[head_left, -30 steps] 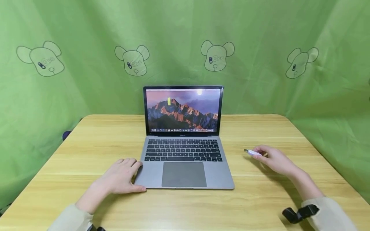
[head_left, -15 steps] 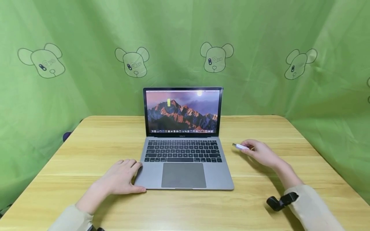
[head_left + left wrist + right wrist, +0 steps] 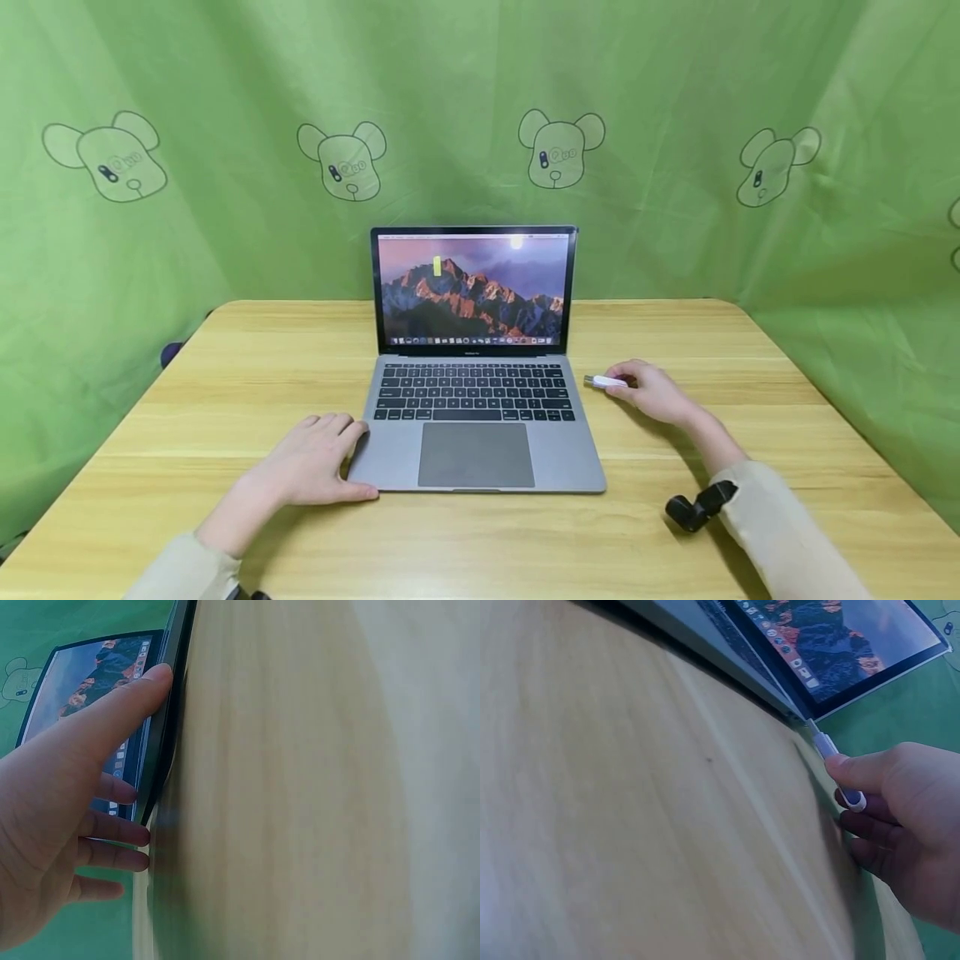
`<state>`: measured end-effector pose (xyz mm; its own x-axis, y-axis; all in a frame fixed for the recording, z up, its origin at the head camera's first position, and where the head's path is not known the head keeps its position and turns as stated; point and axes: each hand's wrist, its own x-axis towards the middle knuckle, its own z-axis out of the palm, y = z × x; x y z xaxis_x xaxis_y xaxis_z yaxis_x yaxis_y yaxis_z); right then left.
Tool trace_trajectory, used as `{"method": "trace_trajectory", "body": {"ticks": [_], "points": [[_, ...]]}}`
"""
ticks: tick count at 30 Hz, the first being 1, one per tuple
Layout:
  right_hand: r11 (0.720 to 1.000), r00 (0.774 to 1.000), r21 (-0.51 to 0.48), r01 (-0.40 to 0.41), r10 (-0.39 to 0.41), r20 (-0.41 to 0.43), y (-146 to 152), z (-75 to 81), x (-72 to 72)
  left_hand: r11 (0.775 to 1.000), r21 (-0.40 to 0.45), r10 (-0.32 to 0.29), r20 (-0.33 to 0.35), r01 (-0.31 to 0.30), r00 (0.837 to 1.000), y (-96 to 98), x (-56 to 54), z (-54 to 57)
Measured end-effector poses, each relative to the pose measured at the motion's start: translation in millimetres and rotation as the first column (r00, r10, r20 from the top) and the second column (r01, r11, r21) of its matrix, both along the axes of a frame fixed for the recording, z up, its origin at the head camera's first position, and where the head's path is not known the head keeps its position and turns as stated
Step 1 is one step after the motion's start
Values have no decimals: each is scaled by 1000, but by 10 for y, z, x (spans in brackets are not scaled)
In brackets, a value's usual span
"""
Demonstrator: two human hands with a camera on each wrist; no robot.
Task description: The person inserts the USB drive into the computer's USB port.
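Note:
A grey laptop [image 3: 477,454] stands unfolded on the wooden table, its screen lit with a mountain picture. My left hand [image 3: 318,458] rests at the laptop's near left corner, thumb along the front edge and fingers spread by the left side. In the left wrist view that thumb [image 3: 139,697] touches the laptop's edge. Between thumb and fingers my right hand [image 3: 651,392] pinches a white USB stick [image 3: 604,382]. Its metal plug points left at the laptop's right side, near the back. The right wrist view shows the plug [image 3: 811,727] close to the laptop's rear corner; contact cannot be told.
The wooden table [image 3: 225,375] has rounded far corners. A green curtain [image 3: 457,83] with printed bear heads hangs behind it and along both sides. A dark purple object [image 3: 171,353] shows beyond the table's left edge.
My right hand has moved left with the USB stick, from well out on the table to close beside the laptop. My left hand and the laptop have stayed put.

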<state>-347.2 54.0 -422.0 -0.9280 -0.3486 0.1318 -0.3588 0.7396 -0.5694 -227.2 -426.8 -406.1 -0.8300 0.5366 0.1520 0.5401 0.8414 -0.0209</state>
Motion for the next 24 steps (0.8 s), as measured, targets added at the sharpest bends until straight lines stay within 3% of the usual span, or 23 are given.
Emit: {"method": "trace_trajectory", "body": {"ticks": [24], "points": [[999, 999, -29, 33, -33, 6, -150, -14, -127, 1000, 0, 1, 13, -1, 1000, -9, -1, -13]]}}
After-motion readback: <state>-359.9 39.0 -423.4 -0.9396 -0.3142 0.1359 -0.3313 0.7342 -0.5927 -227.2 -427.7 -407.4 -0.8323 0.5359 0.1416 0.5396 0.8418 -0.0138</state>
